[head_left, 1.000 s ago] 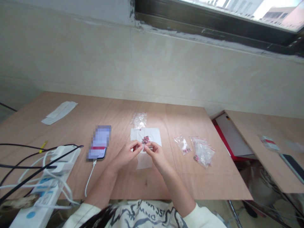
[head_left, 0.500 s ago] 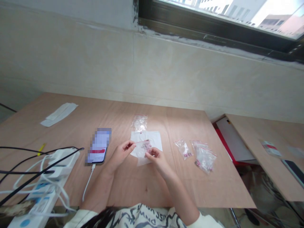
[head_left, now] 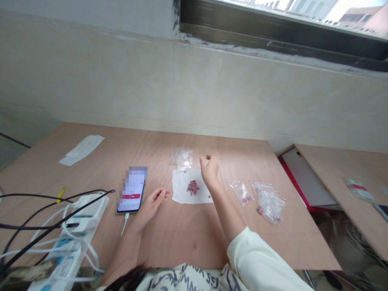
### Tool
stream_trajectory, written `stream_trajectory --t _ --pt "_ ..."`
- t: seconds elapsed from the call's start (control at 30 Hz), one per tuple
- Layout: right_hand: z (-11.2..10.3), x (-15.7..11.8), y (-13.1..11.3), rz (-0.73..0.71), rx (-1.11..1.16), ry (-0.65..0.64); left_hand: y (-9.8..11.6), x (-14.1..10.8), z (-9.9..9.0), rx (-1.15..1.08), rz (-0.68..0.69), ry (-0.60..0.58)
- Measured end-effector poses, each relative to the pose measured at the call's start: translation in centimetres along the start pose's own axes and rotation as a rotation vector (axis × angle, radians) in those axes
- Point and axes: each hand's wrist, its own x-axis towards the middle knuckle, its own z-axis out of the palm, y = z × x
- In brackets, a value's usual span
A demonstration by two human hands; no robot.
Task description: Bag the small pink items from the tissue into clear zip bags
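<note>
My left hand (head_left: 155,200) hovers left of a white paper sheet (head_left: 178,194). Its fingers are loosely bent, with nothing visible in them. On the sheet lies a heap of small red and pink beads (head_left: 193,187), with a few strays near the edges. My right hand (head_left: 209,170) is raised over the sheet's right edge, its thumb apart from the fingers. A small dark spot shows by its fingertips; I cannot tell what it is. Clear zip bags (head_left: 183,157) lie just behind the sheet.
To the right lie a zip bag with some beads (head_left: 241,192) and several overlapping zip bags (head_left: 270,204). A charging phone (head_left: 133,190) sits to the left, near a power strip (head_left: 81,214) with tangled cables. White strips (head_left: 81,150) lie at the back left.
Both hands were on a clear zip bag over the sheet; it no longer shows between them. The bead heap is uncovered. My right hand has moved up and right, my left slightly down.
</note>
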Motion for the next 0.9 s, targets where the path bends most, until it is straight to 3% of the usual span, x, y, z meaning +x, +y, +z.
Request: stream_trajectory --t 0.13,0.2,0.3,0.57,0.9 --pt "-4.1 -2.8 6.8 0.063 -0.349 0.183 0.3 0.3 0.3 -0.002 0.012 -0.008" --pt "-5.7 -4.1 10.0 0.062 -0.409 0.168 0.7 0.3 0.8 -0.021 0.016 -0.027" --pt "-7.0 -5.0 12.9 -0.067 -0.374 0.118 1.4 -0.1 1.6 -0.041 0.035 -0.039" --pt "-7.3 -5.7 14.5 -0.179 -0.265 0.13 1.6 -1.9 1.9 -0.016 0.057 -0.036" --pt "-7.2 -6.7 14.2 -0.114 -0.122 0.191 2.2 -1.7 2.1 0.008 0.119 -0.122"
